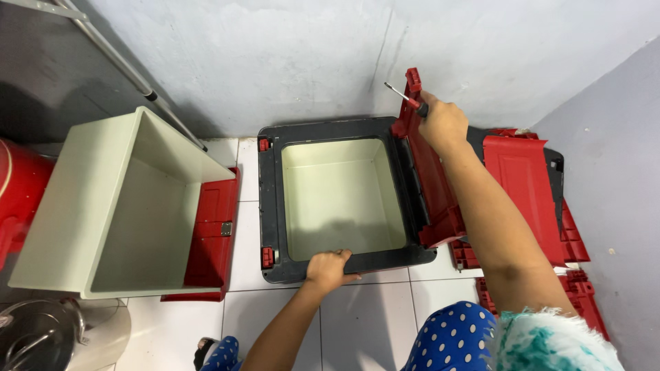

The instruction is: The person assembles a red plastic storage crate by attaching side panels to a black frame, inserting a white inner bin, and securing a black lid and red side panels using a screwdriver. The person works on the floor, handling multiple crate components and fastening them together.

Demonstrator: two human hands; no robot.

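Screwdriver (407, 97), clenched in right hand (443, 124) just right of black-rimmed box (269, 199), its long axis slanting up-left past red panel (430, 178) hinged on box's right edge, while left hand (328, 269) grips box's near rim, farther from the tool.

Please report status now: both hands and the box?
Left hand grips black box rim. Right hand holds screwdriver at raised red panel. Nothing in way.

I see a corner: pale plaster wall (275, 48) ahead, grey wall (619, 172) at right, white tiled floor (371, 309). Metal pole (130, 72) leans top left. Flat light, soft shadows.
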